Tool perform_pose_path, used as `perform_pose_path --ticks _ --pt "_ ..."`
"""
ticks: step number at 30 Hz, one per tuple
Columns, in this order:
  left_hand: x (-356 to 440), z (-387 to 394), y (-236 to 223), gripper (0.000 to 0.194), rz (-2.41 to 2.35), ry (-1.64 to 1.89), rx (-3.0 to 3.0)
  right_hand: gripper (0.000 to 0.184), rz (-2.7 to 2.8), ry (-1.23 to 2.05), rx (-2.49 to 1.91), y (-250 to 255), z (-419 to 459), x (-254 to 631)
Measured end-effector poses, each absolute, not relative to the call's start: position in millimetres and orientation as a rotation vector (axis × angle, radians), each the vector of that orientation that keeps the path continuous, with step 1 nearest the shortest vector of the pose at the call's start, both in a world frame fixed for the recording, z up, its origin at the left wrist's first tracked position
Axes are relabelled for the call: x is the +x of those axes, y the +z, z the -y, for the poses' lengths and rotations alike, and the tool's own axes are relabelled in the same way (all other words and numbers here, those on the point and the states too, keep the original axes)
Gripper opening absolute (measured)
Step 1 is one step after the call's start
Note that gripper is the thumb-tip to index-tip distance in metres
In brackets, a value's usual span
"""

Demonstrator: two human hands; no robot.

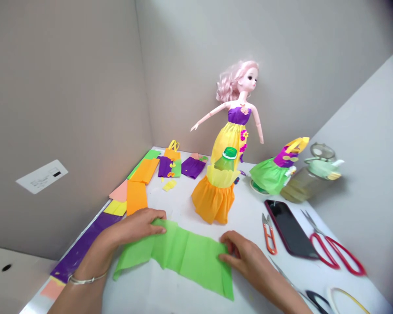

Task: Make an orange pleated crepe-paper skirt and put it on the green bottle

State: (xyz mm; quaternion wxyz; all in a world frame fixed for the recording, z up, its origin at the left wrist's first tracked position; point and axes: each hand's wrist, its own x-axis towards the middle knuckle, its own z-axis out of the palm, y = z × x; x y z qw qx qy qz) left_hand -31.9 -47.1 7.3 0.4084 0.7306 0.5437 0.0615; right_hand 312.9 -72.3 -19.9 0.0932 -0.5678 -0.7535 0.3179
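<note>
1. Your left hand (134, 227) grasps the upper edge of the green crepe paper strip (180, 257), with a metal bangle (87, 279) on your wrist.
2. Your right hand (239, 255) grasps the strip's right end, its fingers curled over the paper.
3. The strip lies on the white table (180, 205), between your 2 hands.
4. Beyond it, a green-capped bottle (224, 161) in an orange paper skirt stands before a pink-haired doll (237, 126).
5. To your right lie orange-handled snips (269, 235), a black phone (290, 229) and red-handled scissors (336, 255).
</note>
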Motion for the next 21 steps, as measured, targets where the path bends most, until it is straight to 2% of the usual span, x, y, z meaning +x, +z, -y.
perform_pose_path --ticks 3,6,7,10,12,14,19,21 --pt "-12.5 50.8 7.5 0.022 -1.316 0.246 1.843 0.005 2.322 0.913 -1.667 -19.9 76.9 302.8" --pt "12.5 58.3 -0.9 0.016 -1.259 0.334 1.822 0.013 2.37 0.878 -1.613 -23.2 78.4 298.1" --pt "20.5 61.6 -5.3 0.023 -1.249 0.344 1.811 0.013 2.371 0.868 -1.61 -24.4 78.6 297.6" --pt "39.9 72.7 -17.4 0.059 -1.222 0.302 1.77 0.013 2.344 0.883 -1.572 -25.9 79.9 296.5" --pt "48.4 79.0 -20.2 0.069 -1.197 0.264 1.8 0.012 2.307 0.959 -1.5 -24.6 82.0 294.2" --pt "53.9 82.9 -18.3 0.063 -1.153 0.245 1.889 0.011 2.266 1.072 -1.392 -22.1 84.4 290.5" --pt "58.6 84.1 -13.0 0.015 -1.114 0.23 2.037 0.011 2.175 1.185 -1.217 -18.1 87.4 283.0" --pt "57.7 83.6 -15.0 0.007 -1.129 0.24 2.039 0.013 2.136 1.193 -1.217 -19.9 87.1 283.4"
